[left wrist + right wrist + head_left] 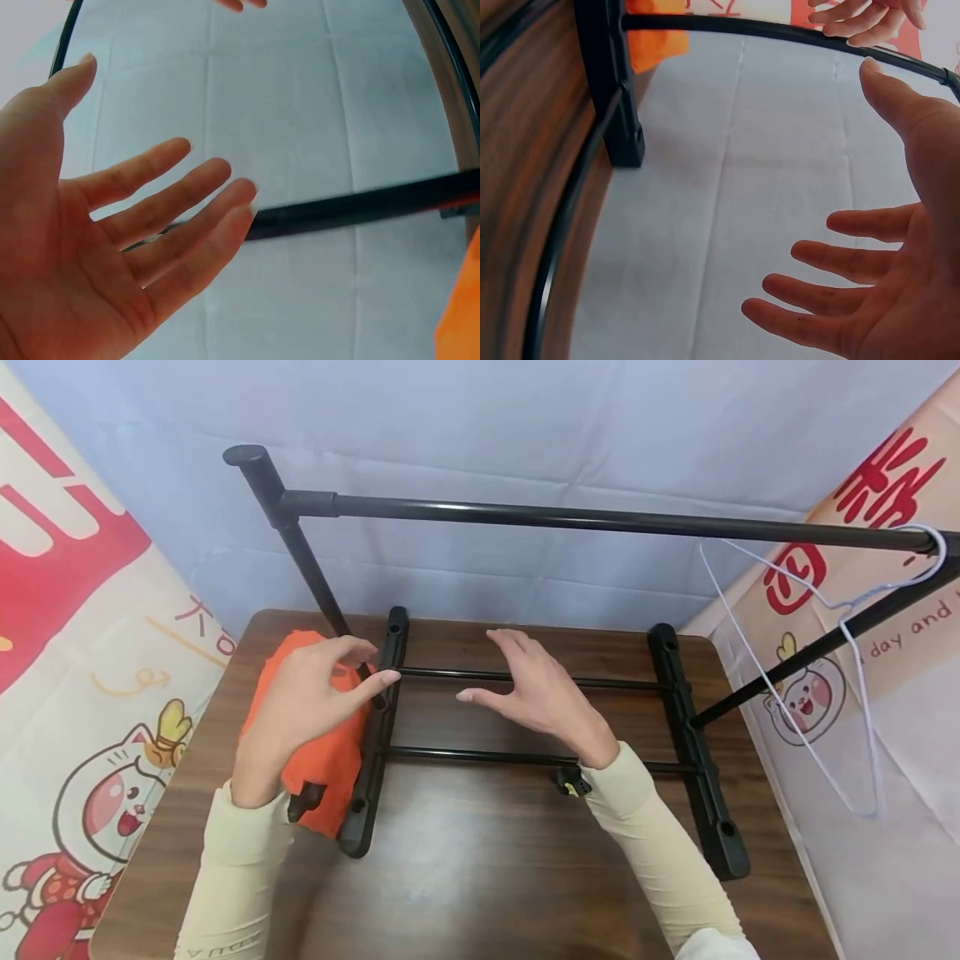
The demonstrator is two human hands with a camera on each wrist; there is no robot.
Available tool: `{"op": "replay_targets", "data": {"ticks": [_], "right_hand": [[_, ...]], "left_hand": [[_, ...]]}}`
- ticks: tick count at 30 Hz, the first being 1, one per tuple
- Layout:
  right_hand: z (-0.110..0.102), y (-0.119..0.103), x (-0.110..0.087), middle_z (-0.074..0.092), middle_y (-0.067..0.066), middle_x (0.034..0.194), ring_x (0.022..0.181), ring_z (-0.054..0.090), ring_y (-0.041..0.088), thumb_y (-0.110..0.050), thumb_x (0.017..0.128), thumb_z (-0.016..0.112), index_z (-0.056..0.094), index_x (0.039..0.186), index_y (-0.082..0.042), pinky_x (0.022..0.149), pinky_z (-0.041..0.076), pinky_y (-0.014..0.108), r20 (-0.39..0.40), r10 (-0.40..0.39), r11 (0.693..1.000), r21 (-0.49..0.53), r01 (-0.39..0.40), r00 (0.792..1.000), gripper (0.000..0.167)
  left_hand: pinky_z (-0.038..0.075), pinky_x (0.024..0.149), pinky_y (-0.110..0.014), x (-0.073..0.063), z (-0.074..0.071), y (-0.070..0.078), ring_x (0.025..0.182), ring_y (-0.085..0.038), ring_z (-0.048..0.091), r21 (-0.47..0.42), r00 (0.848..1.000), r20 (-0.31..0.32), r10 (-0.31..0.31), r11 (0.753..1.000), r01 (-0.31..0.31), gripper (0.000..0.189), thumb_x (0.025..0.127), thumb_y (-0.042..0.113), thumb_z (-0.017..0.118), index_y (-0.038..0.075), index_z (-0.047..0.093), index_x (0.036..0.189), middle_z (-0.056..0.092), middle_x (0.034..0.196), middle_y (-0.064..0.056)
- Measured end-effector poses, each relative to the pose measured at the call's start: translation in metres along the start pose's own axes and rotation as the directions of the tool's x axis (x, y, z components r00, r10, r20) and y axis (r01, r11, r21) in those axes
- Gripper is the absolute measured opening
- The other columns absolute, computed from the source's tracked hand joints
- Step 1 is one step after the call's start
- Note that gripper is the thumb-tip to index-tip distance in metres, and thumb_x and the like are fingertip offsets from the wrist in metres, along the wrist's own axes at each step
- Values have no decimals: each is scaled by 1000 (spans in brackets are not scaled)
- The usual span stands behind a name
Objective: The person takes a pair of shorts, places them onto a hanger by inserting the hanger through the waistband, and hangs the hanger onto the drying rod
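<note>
My left hand (311, 693) hovers above an orange cloth (330, 772) on the left of the table, beside the upright of a black clothes rack (525, 514). Its fingers are spread with nothing between them, as the left wrist view shows the bare palm (82, 277). Over the middle of the rack's base is my right hand (543, 693), thumb apart from the fingers and the palm bare in the right wrist view. A white clothes hanger (858, 652) hangs by its hook from the right end of the rack's top bar.
The rack's left foot (360, 814) and right foot (723, 843) stand on the brown wooden table (450, 893), joined by two thin crossbars. A pale cloth backdrop (487, 435) rises behind. Printed cartoon sheets (82, 760) hang at both sides.
</note>
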State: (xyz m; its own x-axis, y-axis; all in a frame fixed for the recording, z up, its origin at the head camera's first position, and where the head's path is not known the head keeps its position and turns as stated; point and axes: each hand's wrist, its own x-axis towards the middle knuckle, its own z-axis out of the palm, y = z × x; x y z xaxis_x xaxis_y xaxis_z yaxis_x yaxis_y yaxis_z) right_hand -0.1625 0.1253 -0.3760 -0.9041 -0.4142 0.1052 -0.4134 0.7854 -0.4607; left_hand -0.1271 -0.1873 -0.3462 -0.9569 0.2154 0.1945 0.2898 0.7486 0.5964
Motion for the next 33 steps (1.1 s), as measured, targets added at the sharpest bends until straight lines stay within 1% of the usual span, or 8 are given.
{"op": "replay_targets", "data": {"ticks": [5,8,12,19,24,28,31,33], "right_hand": [[14,-4,-2,46,13,163,149,48,33,-74,87,70,39,161,-11,118,46,53,42,-23,1000,20,22,999,102],[21,-9,-3,47,12,163,149,48,33,-75,87,68,39,161,-12,119,45,53,71,-24,999,37,21,997,102],[32,-16,-3,48,10,162,149,49,32,-75,87,69,40,161,-14,119,45,53,90,-14,997,71,8,996,100],[54,-30,-1,51,7,161,147,52,27,-68,90,71,43,160,-14,118,47,49,127,-42,985,170,20,991,92],[75,-41,2,55,6,157,143,56,23,-67,92,69,45,158,-13,117,49,44,170,-75,976,217,37,982,88],[93,-50,0,57,7,155,141,58,22,-66,95,66,46,157,-12,115,50,43,198,-105,967,248,54,975,84],[107,-58,-1,57,7,155,141,58,22,-64,97,65,46,157,-12,114,51,43,225,-117,958,282,50,967,82],[116,-64,-1,55,6,157,142,57,23,-66,96,65,45,158,-14,115,51,43,250,-120,950,311,37,961,83]], "left_hand": [[62,84,-48,-9,0,-17,91,-23,76,-43,998,8,-61,997,61,53,95,61,69,16,72,122,75,112,-3],[63,81,-45,-15,6,-28,88,-22,76,-59,997,25,-80,995,81,52,96,61,68,15,72,119,75,109,-2],[63,82,-45,-23,17,-39,90,-23,76,-55,993,69,-93,994,96,52,97,60,67,12,71,116,75,107,-4],[63,86,-51,-35,26,-60,96,-31,76,-35,981,105,-161,986,166,61,98,61,64,8,68,126,73,123,-14],[60,90,-58,-40,29,-83,107,-39,74,-35,980,63,-189,981,191,68,100,58,63,5,57,142,71,127,-22],[57,95,-62,-40,33,-103,119,-45,68,-21,979,22,-205,978,205,76,101,57,62,1,48,151,67,133,-27],[54,98,-66,-40,35,-120,123,-49,64,3,978,2,-209,978,209,77,101,56,63,0,48,151,61,142,-29],[52,99,-69,-39,35,-132,126,-51,61,19,978,-25,-205,978,205,73,101,55,64,0,53,148,58,144,-29]]}}
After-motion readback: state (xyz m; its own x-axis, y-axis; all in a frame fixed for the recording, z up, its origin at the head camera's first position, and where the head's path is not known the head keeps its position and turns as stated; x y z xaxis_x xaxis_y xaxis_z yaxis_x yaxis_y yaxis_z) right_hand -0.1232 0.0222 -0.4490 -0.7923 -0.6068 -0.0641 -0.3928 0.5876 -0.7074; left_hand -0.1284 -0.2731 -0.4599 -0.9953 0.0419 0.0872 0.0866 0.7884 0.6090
